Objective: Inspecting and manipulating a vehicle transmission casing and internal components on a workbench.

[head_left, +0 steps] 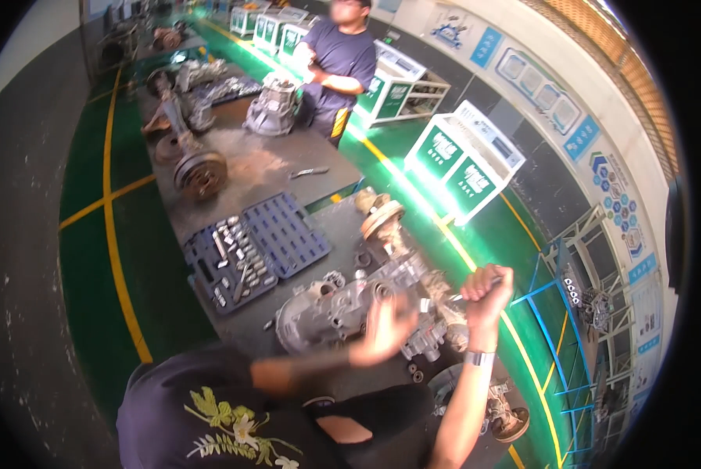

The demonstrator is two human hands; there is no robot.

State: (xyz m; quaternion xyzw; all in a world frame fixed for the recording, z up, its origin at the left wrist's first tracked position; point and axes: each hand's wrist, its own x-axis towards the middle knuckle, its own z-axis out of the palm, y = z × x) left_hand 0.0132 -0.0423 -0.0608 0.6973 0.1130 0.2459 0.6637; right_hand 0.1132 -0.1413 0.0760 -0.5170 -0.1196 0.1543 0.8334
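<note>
A grey metal gearbox housing (331, 309) lies on the workbench (272, 168) in front of me. My right hand (487, 291) is raised in a fist around a slim metal tool handle (464, 295), just right of the housing. My left hand (385, 328) is blurred and hovers over the housing's right end; whether it touches or holds anything I cannot tell. A flanged shaft (381, 219) sticks out behind the housing.
An open blue socket set case (252, 250) lies left of the housing. Farther back sit a brake disc hub (200, 173), a loose wrench (310, 172) and another casing (272, 105). A person (338, 66) stands at the bench's far end. White-green cabinets (464, 160) line the right.
</note>
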